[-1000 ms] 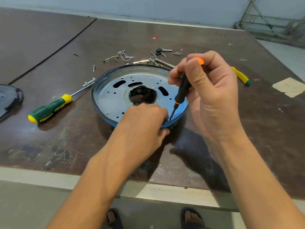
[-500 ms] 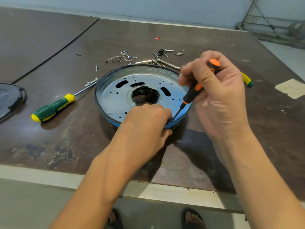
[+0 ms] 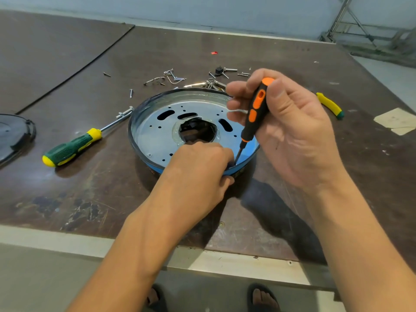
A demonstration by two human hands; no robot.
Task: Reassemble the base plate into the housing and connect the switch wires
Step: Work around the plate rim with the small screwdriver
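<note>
The dark brown, scuffed table (image 3: 90,188) carries the round, blue-walled, black-rimmed housing (image 3: 135,140) near its front edge. The silver, perforated metal base plate (image 3: 157,136) lies flat inside the housing, its central opening showing dark parts beneath.

The right hand (image 3: 292,136) is raised over the housing's right side, fingers and thumb wrapped round the handle of the slim black-and-orange screwdriver (image 3: 256,109). Half a second ago that handle leaned further to the right. Now it stands steeper, its orange panels face the camera, and its tip is still planted at the plate's near edge.

The left hand (image 3: 198,170) has not shifted. Its fingers curl over the near rim beside the tip and its thumb presses the outer wall, gripping the housing; the fingertips are hidden.

A green-and-yellow screwdriver (image 3: 72,147) lies left of the housing, unmoved, and loose silver screws (image 3: 173,77) are scattered behind it.
</note>
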